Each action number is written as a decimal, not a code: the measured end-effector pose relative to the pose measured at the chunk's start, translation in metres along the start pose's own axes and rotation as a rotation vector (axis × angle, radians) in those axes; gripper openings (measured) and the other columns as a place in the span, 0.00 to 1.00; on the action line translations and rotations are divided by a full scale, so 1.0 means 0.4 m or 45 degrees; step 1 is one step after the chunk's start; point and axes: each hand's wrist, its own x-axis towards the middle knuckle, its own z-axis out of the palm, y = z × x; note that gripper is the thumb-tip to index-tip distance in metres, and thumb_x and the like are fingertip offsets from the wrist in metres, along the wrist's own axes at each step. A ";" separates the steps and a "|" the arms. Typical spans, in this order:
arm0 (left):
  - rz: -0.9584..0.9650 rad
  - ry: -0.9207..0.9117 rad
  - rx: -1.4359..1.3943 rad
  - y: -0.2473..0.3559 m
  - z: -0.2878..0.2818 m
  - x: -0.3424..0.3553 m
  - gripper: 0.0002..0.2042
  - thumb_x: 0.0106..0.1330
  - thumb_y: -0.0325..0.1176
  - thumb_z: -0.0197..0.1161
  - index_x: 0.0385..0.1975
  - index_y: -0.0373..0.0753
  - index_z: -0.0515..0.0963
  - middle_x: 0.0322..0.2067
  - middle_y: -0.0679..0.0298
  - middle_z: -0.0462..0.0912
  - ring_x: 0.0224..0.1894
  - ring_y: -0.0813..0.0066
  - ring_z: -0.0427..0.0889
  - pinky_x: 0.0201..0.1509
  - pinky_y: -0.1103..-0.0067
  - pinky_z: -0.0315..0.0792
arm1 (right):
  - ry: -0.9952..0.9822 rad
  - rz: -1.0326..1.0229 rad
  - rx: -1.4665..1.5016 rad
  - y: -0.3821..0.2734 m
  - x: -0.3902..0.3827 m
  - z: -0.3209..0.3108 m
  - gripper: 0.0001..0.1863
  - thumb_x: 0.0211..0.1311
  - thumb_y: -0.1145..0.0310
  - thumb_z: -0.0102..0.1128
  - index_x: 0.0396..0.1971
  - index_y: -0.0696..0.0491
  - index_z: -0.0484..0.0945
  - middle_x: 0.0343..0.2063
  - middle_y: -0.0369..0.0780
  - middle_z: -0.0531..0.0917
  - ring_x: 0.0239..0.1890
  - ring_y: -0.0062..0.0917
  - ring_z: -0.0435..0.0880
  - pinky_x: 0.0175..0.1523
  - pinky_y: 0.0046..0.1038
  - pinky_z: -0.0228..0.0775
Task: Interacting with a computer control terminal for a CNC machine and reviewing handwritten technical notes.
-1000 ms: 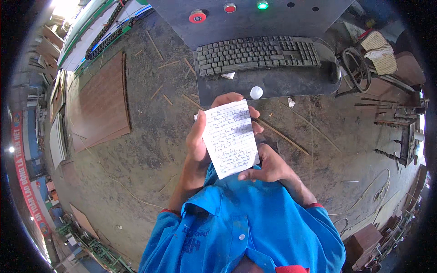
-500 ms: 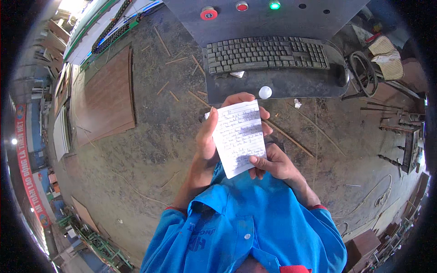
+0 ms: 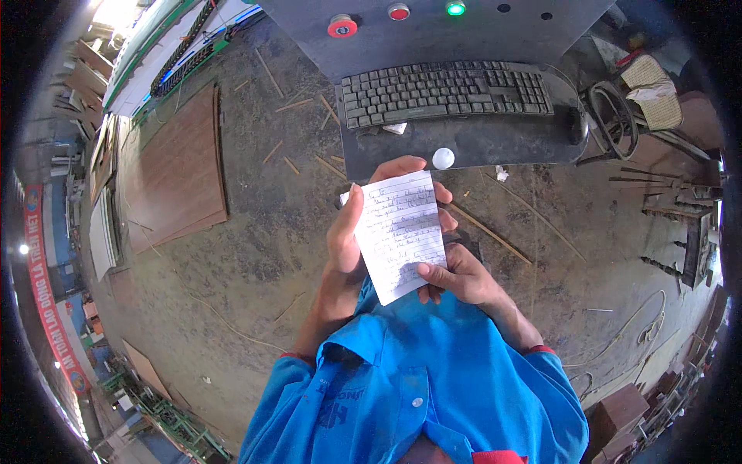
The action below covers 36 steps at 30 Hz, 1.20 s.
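Here, in the head view, the one angle I have on this workshop: item, one small ruled paper [image 3: 402, 232], white, covered in handwriting, upright in the person's two hands before the chest, just below the near edge of a black shelf [image 3: 510, 139]. Item, left hand [image 3: 344, 236], grasping the paper at its left side, thumb along that edge, fingers passed behind, some tips showing past the right edge. Item, right hand [image 3: 468, 280], pinching the lower right corner, thumb flat on the front, fingers curled beneath. Item, blue shirt [image 3: 471, 363], short-sleeved, with red trim. On the shelf: one dusty black keyboard [image 3: 448, 94]; one dark mouse [image 3: 578, 125] to its right; one round white object [image 3: 444, 158] near the front edge, kind unclear. On the grey panel [image 3: 495, 39] behind: two red buttons [image 3: 342, 27] and one lit green button [image 3: 456, 8]. On the floor: brown boards [image 3: 182, 166] at left; a long wooden strip [image 3: 491, 234] to the right of the hands.
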 end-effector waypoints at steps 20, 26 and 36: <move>-0.018 -0.115 -0.034 0.006 -0.005 0.011 0.40 0.68 0.63 0.40 0.68 0.34 0.53 0.51 0.43 0.74 0.48 0.53 0.80 0.49 0.63 0.78 | 0.030 0.008 -0.019 0.017 0.009 -0.007 0.24 0.72 0.51 0.51 0.27 0.58 0.80 0.19 0.36 0.81 0.19 0.17 0.76 0.24 0.21 0.67; -0.029 -0.095 -0.008 0.005 -0.001 0.013 0.41 0.68 0.64 0.41 0.68 0.33 0.54 0.50 0.44 0.75 0.47 0.54 0.80 0.48 0.64 0.78 | 0.038 0.020 -0.023 0.016 0.006 -0.009 0.25 0.72 0.51 0.50 0.27 0.58 0.80 0.18 0.36 0.81 0.19 0.17 0.76 0.24 0.21 0.68; -0.043 -0.071 -0.030 0.007 0.010 0.014 0.42 0.67 0.66 0.39 0.67 0.32 0.55 0.50 0.43 0.75 0.48 0.53 0.80 0.50 0.62 0.77 | 0.042 -0.008 -0.035 0.005 0.005 -0.006 0.25 0.71 0.50 0.51 0.26 0.58 0.80 0.18 0.35 0.81 0.19 0.17 0.76 0.25 0.21 0.68</move>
